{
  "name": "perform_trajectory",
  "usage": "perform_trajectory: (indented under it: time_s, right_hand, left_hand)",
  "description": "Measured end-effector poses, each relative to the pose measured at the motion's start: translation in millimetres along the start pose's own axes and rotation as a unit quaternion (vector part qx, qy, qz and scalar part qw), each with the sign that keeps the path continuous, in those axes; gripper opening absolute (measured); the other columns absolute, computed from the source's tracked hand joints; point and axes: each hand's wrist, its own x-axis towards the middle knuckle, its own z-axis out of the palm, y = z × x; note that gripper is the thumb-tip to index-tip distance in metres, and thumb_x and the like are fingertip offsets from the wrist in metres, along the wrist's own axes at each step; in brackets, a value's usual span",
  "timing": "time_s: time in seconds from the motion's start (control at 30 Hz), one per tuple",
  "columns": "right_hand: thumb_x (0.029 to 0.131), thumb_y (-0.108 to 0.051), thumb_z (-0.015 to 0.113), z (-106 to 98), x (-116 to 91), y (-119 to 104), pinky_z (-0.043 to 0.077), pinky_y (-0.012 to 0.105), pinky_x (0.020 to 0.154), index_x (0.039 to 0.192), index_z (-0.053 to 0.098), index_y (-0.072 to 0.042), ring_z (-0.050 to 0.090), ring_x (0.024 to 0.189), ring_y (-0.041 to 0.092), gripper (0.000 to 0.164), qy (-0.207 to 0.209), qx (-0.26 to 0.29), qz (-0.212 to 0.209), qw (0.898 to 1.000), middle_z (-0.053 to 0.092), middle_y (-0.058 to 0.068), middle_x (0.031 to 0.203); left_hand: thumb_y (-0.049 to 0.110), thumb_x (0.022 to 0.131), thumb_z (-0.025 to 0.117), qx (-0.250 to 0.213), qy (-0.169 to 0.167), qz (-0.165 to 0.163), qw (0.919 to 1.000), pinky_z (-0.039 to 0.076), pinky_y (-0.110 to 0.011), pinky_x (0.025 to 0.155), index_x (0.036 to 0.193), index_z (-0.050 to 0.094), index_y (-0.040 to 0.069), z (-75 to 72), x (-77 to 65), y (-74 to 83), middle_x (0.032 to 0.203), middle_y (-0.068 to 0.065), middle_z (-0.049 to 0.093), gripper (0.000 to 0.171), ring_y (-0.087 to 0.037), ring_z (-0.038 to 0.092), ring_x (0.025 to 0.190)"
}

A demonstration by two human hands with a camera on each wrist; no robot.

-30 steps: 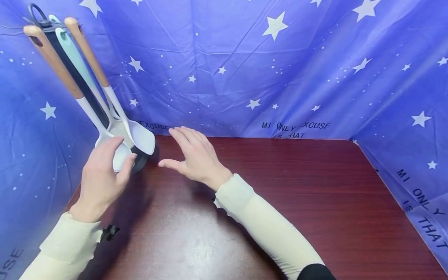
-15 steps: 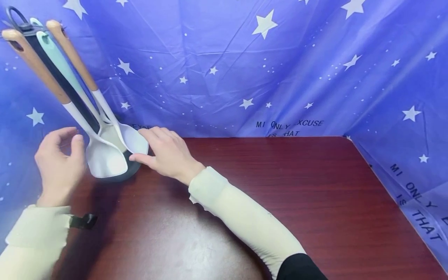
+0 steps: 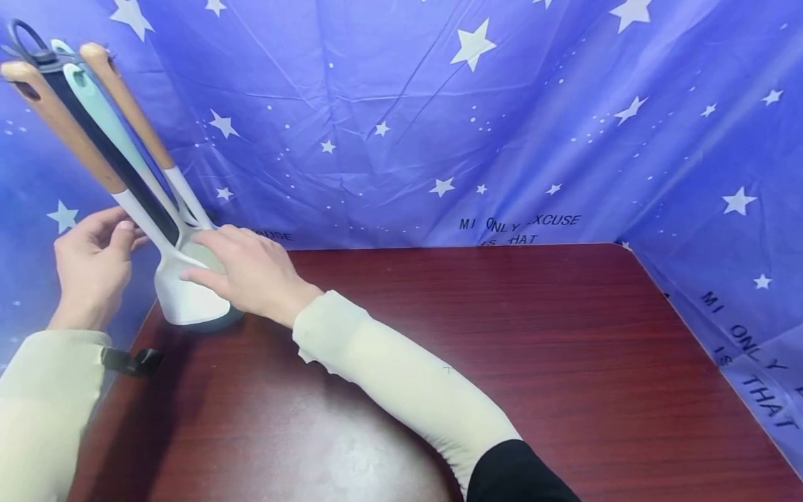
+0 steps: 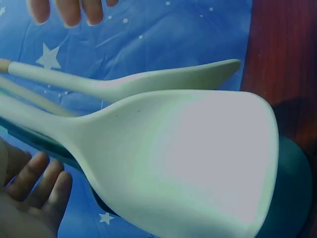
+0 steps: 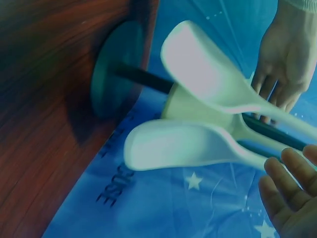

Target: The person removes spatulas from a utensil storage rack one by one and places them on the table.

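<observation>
Two white spatulas (image 5: 195, 67) before a dark, round-based stand (image 5: 110, 82) on a wooden table (image 5: 39, 99); right hand (image 5: 294, 198) near the lower handle, left hand (image 5: 287, 54) beyond the upper.

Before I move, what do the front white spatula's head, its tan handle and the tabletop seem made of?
Spatula head: probably silicone or plastic; smooth, satin white, with rounded edges.
Handle: likely wood, judging by tan colour; smooth-looking.
Tabletop: wood or wood-look laminate; dark red grain, glare suggesting gloss.
</observation>
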Motion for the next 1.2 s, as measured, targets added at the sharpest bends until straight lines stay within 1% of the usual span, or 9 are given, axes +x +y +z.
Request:
perform_trajectory:
  time_s: [0.13, 0.27, 0.37, 0.47, 0.67, 0.8, 0.9, 1.07, 1.2]
  right_hand:
    - [0.09, -0.058, 0.054, 5.4, 10.3, -10.5, 0.047, 0.016, 0.073, 0.128, 0.057, -0.032, 0.055, 0.097, -0.003, 0.046, 0.001, 0.033, 0.021, 0.999, 0.058, -0.018, 0.113]
    - [0.09, -0.056, 0.055, 15.1, 17.4, -16.7, 0.045, 0.012, 0.078, 0.126, 0.059, -0.031, 0.055, 0.1, -0.004, 0.044, 0.024, 0.021, 0.021, 0.999, 0.06, -0.021, 0.112]
    - [0.091, -0.055, 0.054, 20.6, 22.3, -20.9, 0.044, 0.011, 0.078, 0.125, 0.058, -0.032, 0.054, 0.098, -0.005, 0.042, 0.024, 0.015, 0.026, 0.999, 0.059, -0.021, 0.108]
    - [0.092, -0.054, 0.053, 23.8, 27.3, -25.5, 0.044, 0.013, 0.072, 0.123, 0.057, -0.033, 0.053, 0.089, -0.005, 0.038, 0.009, 0.023, 0.039, 0.999, 0.056, -0.021, 0.101]
    - [0.093, -0.056, 0.05, 27.5, 34.1, -35.3, 0.047, 0.016, 0.069, 0.13, 0.051, -0.039, 0.054, 0.093, -0.005, 0.041, -0.003, 0.032, 0.085, 0.996, 0.056, -0.022, 0.101]
    - [0.092, -0.055, 0.052, 28.9, 38.4, -38.6, 0.049, 0.019, 0.074, 0.133, 0.048, -0.041, 0.053, 0.106, -0.005, 0.044, -0.008, 0.044, 0.11, 0.993, 0.055, -0.024, 0.115]
    - [0.092, -0.053, 0.054, 30.8, 41.2, -39.0, 0.049, 0.02, 0.071, 0.131, 0.049, -0.04, 0.055, 0.103, -0.004, 0.042, -0.008, 0.049, 0.121, 0.991, 0.055, -0.023, 0.112]
    - [0.092, -0.053, 0.054, 36.1, 43.1, -36.7, 0.048, 0.019, 0.074, 0.134, 0.047, -0.041, 0.054, 0.104, -0.004, 0.044, -0.003, 0.065, 0.13, 0.989, 0.054, -0.024, 0.116]
    - [0.093, -0.052, 0.053, 40.8, 43.1, -33.4, 0.048, 0.018, 0.077, 0.135, 0.047, -0.04, 0.052, 0.107, -0.004, 0.044, 0.004, 0.067, 0.123, 0.99, 0.053, -0.023, 0.12]
  left_hand:
    - [-0.002, 0.089, 0.061, -0.04, -0.021, 0.001, 0.999, 0.053, -0.012, 0.07, 0.111, 0.069, 0.001, 1.8, 5.7, 0.5, 0.085, 0.002, 0.071, 0.024, -0.008, 0.066, 0.077]
    - [0.003, 0.088, 0.065, 0.059, -0.015, 0.002, 0.9982, 0.05, -0.009, 0.067, 0.106, 0.072, 0.01, 3.3, 8.2, -0.7, 0.079, 0.013, 0.069, 0.021, -0.002, 0.062, 0.074]
    - [0.009, 0.09, 0.062, 0.165, -0.023, 0.002, 0.986, 0.047, -0.007, 0.067, 0.109, 0.07, 0.014, 3.0, 10.0, -3.4, 0.077, 0.024, 0.065, 0.021, 0.004, 0.06, 0.073]
    - [0.013, 0.092, 0.06, 0.23, -0.035, 0.01, 0.9725, 0.046, -0.007, 0.064, 0.111, 0.068, 0.01, 1.3, 11.4, -7.2, 0.075, 0.031, 0.061, 0.021, 0.007, 0.058, 0.073]
    - [0.016, 0.09, 0.062, 0.269, -0.058, 0.039, 0.9606, 0.043, -0.006, 0.059, 0.11, 0.067, 0.004, -0.5, 12.6, -14.5, 0.072, 0.036, 0.058, 0.023, 0.011, 0.057, 0.072]
    - [0.014, 0.09, 0.059, 0.269, -0.081, 0.046, 0.9588, 0.044, -0.008, 0.056, 0.101, 0.067, 0.017, -0.9, 12.4, -17.0, 0.072, 0.033, 0.059, 0.014, 0.008, 0.056, 0.068]
    - [0.016, 0.092, 0.057, 0.294, -0.089, 0.054, 0.9502, 0.042, -0.009, 0.054, 0.098, 0.064, 0.023, -0.8, 12.2, -17.5, 0.07, 0.036, 0.056, 0.011, 0.008, 0.053, 0.066]
    - [0.02, 0.093, 0.055, 0.341, -0.083, 0.078, 0.9333, 0.039, -0.009, 0.053, 0.103, 0.065, 0.005, 0.1, 12.7, -17.6, 0.065, 0.042, 0.049, 0.021, 0.011, 0.05, 0.063]
    - [0.017, 0.092, 0.055, 0.344, -0.071, 0.092, 0.9316, 0.038, -0.007, 0.053, 0.105, 0.065, -0.004, 1.6, 12.5, -19.2, 0.064, 0.043, 0.046, 0.026, 0.015, 0.049, 0.062]
